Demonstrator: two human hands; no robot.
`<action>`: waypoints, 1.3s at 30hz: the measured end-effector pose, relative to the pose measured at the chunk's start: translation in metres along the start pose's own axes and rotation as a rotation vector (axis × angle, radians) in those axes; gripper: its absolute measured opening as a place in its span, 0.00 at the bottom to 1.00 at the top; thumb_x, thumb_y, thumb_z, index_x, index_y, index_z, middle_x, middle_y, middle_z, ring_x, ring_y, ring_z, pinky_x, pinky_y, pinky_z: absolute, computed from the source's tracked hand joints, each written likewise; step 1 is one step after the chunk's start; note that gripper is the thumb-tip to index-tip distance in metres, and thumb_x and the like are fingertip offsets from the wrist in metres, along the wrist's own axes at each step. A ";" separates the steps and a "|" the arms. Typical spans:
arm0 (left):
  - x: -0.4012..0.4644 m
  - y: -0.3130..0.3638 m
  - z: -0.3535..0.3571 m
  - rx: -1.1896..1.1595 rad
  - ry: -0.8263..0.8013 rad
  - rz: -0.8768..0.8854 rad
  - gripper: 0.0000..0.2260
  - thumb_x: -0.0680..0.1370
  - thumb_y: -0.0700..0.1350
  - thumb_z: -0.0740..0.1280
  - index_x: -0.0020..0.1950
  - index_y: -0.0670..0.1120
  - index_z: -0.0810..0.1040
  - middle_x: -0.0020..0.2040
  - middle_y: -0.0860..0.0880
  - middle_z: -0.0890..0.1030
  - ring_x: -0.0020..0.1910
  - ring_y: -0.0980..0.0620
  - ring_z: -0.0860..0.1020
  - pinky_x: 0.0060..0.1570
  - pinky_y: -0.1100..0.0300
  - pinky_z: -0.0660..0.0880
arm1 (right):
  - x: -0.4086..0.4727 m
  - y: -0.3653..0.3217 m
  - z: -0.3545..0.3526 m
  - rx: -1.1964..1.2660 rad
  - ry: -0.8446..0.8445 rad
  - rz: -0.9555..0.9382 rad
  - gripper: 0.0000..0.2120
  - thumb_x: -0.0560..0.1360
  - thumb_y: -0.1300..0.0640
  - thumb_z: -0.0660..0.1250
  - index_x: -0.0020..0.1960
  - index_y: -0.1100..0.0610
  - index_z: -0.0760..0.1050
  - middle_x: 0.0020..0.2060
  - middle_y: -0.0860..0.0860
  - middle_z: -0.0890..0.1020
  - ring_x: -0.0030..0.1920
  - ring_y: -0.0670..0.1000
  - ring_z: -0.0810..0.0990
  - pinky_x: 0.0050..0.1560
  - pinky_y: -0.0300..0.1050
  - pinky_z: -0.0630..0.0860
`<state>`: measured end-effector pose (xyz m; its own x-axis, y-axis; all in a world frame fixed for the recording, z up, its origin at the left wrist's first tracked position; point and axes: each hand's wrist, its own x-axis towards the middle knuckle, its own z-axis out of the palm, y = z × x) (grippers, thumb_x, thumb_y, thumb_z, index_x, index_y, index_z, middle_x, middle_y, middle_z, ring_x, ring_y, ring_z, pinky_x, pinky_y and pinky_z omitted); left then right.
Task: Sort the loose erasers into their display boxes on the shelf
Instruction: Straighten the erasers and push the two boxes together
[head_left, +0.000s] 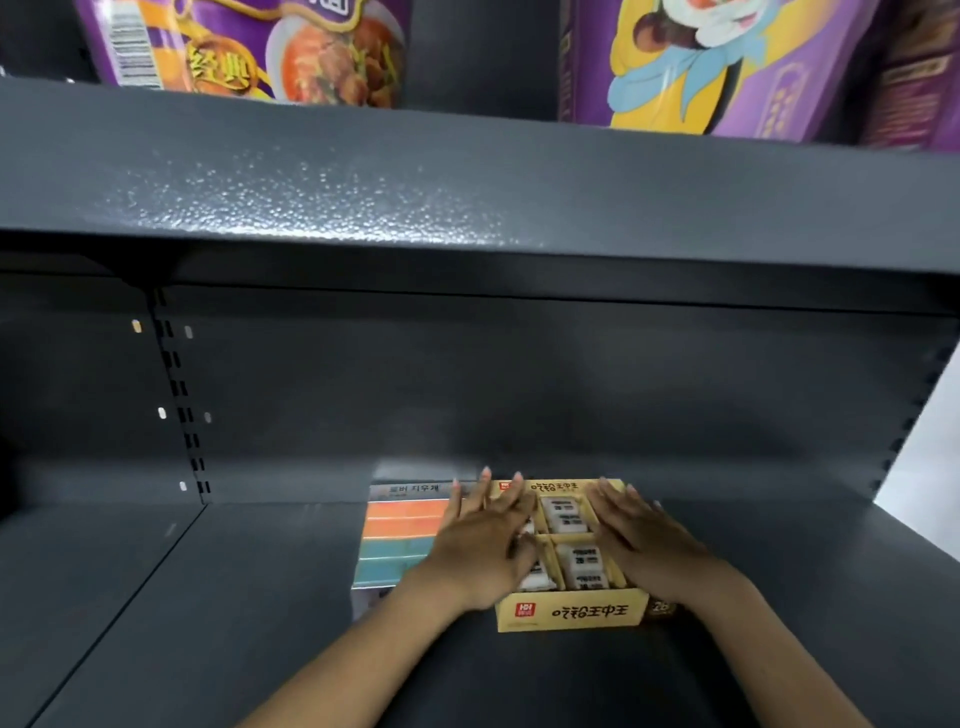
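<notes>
A yellow display box (571, 613) sits on the dark shelf (208, 597), holding white wrapped erasers (584, 564) in its compartments. To its left stands a second box of orange and teal erasers (400, 535). My left hand (483, 545) lies flat, fingers spread, over the yellow box's left side and the seam between the two boxes. My right hand (644, 535) rests flat on the yellow box's right side, fingers extended. Neither hand holds anything visible. The erasers under my palms are hidden.
An upper shelf board (467, 182) overhangs close above. On it stand purple noodle packages (249, 47) and a purple carton (727, 67). A slotted upright (182, 395) runs down the back panel at left. A white wall (930, 457) shows at right.
</notes>
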<state>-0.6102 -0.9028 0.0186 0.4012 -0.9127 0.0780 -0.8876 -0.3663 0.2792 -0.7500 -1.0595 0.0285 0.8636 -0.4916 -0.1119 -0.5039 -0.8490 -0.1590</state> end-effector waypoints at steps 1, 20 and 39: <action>0.002 0.002 0.003 0.023 -0.018 -0.015 0.25 0.80 0.54 0.49 0.76 0.53 0.46 0.77 0.55 0.43 0.75 0.49 0.35 0.73 0.49 0.32 | -0.001 0.001 0.003 0.017 0.000 -0.001 0.27 0.81 0.43 0.41 0.76 0.48 0.37 0.76 0.45 0.39 0.75 0.47 0.36 0.75 0.47 0.38; -0.010 -0.006 0.006 -0.260 -0.018 -0.166 0.25 0.81 0.48 0.48 0.77 0.47 0.45 0.78 0.48 0.46 0.76 0.52 0.38 0.75 0.53 0.38 | 0.003 0.015 0.000 0.131 0.022 -0.212 0.25 0.76 0.38 0.38 0.73 0.35 0.47 0.72 0.34 0.43 0.72 0.40 0.37 0.71 0.44 0.33; -0.016 -0.009 0.012 -0.465 0.014 -0.170 0.24 0.81 0.49 0.48 0.76 0.54 0.44 0.77 0.53 0.46 0.76 0.52 0.40 0.74 0.58 0.41 | 0.002 0.024 0.002 1.385 0.074 -0.098 0.29 0.76 0.35 0.52 0.73 0.45 0.57 0.75 0.44 0.58 0.74 0.43 0.56 0.70 0.43 0.52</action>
<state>-0.6112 -0.8875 0.0032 0.5376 -0.8432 0.0060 -0.6155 -0.3876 0.6862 -0.7610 -1.0807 0.0230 0.8728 -0.4881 0.0007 -0.0105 -0.0203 -0.9997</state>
